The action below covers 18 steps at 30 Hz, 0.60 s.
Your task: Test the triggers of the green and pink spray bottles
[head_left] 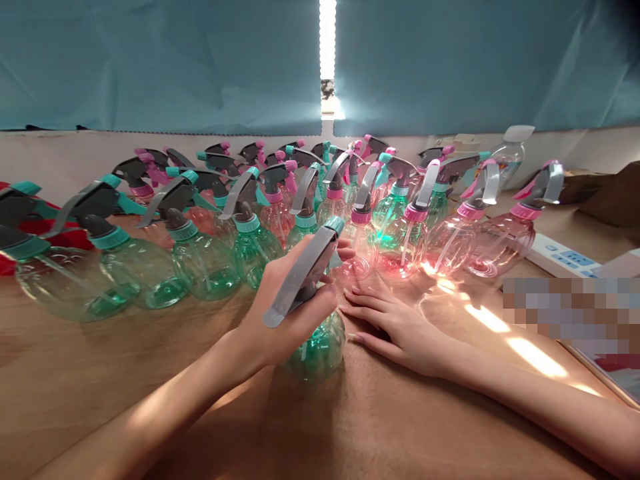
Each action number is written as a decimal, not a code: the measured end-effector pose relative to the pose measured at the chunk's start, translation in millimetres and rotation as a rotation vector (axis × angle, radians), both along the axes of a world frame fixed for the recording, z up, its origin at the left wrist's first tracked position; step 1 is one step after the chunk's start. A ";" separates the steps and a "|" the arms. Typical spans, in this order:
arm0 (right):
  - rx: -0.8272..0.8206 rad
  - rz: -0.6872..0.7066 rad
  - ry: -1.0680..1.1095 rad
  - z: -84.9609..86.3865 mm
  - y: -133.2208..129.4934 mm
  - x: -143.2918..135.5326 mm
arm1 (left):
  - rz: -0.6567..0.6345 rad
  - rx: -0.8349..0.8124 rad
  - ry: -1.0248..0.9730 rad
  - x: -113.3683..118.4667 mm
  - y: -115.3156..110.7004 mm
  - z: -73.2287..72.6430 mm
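Observation:
A green-tinted spray bottle (320, 343) stands on the brown table in front of me, its grey and teal trigger head uppermost. My left hand (287, 300) is closed around the neck just below that head. To the right of the bottle, my right hand (395, 327) rests on the tabletop, fingers stretched out towards the bottle and holding nothing. Behind both hands is a row of similar bottles, such as a green spray bottle (207, 267) on the left and a pink spray bottle (453, 237) on the right.
Several more spray bottles fill the back of the table (420, 427). A clear water bottle (513, 157) with a white cap stands at the back right. Nearer on the right lie a white device with blue buttons (570, 257) and a blurred-out patch. Teal cloth (150, 67) hangs behind.

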State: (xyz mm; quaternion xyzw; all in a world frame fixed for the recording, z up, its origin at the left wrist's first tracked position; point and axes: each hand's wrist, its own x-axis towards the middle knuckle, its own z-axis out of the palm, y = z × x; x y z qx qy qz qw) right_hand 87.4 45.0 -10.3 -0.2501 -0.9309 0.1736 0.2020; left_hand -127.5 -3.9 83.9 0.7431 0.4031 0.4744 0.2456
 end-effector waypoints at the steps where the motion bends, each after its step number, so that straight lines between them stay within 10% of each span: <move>1: 0.000 0.001 -0.002 -0.2 0.1 0.1 | -0.005 -0.002 -0.007 -0.2 0.2 -0.2; 18: 0.009 0.002 0.003 -1.1 0.3 0.2 | -0.034 -0.031 -0.047 0.5 1.5 -0.1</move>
